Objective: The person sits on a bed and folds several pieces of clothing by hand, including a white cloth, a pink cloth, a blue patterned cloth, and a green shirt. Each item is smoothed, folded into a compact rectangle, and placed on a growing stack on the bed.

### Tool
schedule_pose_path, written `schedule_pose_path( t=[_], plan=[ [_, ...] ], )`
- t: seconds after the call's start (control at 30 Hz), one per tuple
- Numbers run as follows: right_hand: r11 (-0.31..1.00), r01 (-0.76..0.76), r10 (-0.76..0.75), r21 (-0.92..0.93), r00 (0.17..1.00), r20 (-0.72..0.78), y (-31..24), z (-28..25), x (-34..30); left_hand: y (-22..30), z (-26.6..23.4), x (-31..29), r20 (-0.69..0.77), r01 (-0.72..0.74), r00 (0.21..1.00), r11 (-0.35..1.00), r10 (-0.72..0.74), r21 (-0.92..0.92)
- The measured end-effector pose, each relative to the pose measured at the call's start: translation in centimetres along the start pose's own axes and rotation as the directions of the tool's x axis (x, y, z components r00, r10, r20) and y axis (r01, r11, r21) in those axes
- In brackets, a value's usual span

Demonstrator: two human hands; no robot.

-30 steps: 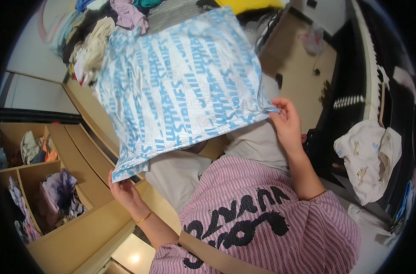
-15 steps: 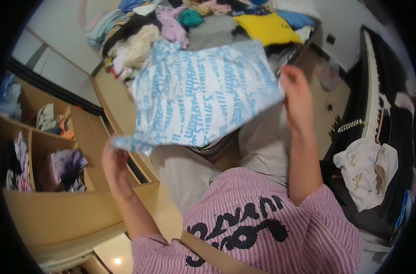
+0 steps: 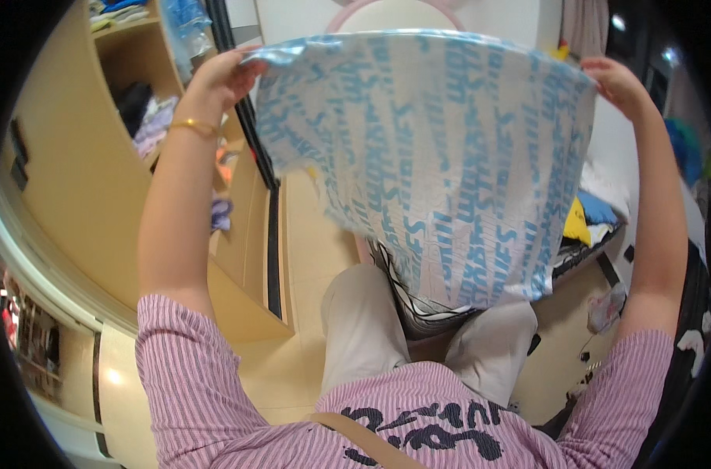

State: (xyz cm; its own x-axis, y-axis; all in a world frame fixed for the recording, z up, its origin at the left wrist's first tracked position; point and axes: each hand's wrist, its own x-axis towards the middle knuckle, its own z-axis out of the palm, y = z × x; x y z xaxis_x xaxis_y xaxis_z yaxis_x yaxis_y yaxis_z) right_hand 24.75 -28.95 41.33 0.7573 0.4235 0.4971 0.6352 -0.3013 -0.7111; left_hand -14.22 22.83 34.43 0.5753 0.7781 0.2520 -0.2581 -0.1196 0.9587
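Note:
A white cloth with blue lettering (image 3: 449, 164) hangs spread out in front of me. Its top edge is stretched nearly level, and the rest drops toward my knees. My left hand (image 3: 224, 78) pinches the upper left corner, which is bunched near the fingers. At the upper right corner, my right hand (image 3: 619, 87) grips the edge between thumb and fingers. Both arms are raised and wide apart. Whether the cloth is a garment or a plain sheet I cannot tell. It hides most of what lies behind it.
On the left stands an open wooden wardrobe (image 3: 74, 156) with clothes on its shelves. Behind the cloth, at the right, a yellow garment (image 3: 577, 224) lies on the bed's pile. A clear plastic bag (image 3: 605, 309) sits on the floor at the right.
Both hands have risen and moved apart, lifting the cloth from above my lap to hang upright. The view has tilted up and turned, and the cloth now hides most of the clothes pile.

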Motion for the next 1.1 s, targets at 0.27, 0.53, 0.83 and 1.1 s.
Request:
schedule_pose_path(
  t=[0.27,0.53,0.83,1.1],
  plan=[
    [0.972,-0.01,-0.038,0.236,0.98,0.197,-0.7,-2.5,0.3,3.9,-0.9,-1.7,0.121,0.077,0.99,0.992,-0.065,-0.096],
    [0.909,0.139,0.044,-0.393,0.906,0.421,-2.5,-1.4,-3.2,2.4,-0.2,-2.4,0.427,-0.095,0.904,0.982,0.016,0.165],
    [0.725,0.02,0.192,-0.688,0.954,0.23,6.0,-1.0,-1.0,-2.1,4.0,1.3,0.348,-0.098,0.937,0.956,-0.005,0.277],
    [0.961,0.277,-0.268,0.001,0.93,-0.251,8.4,-3.5,5.2,5.7,4.1,12.4,0.296,-0.432,0.841,0.892,0.453,-0.137]
  ],
)
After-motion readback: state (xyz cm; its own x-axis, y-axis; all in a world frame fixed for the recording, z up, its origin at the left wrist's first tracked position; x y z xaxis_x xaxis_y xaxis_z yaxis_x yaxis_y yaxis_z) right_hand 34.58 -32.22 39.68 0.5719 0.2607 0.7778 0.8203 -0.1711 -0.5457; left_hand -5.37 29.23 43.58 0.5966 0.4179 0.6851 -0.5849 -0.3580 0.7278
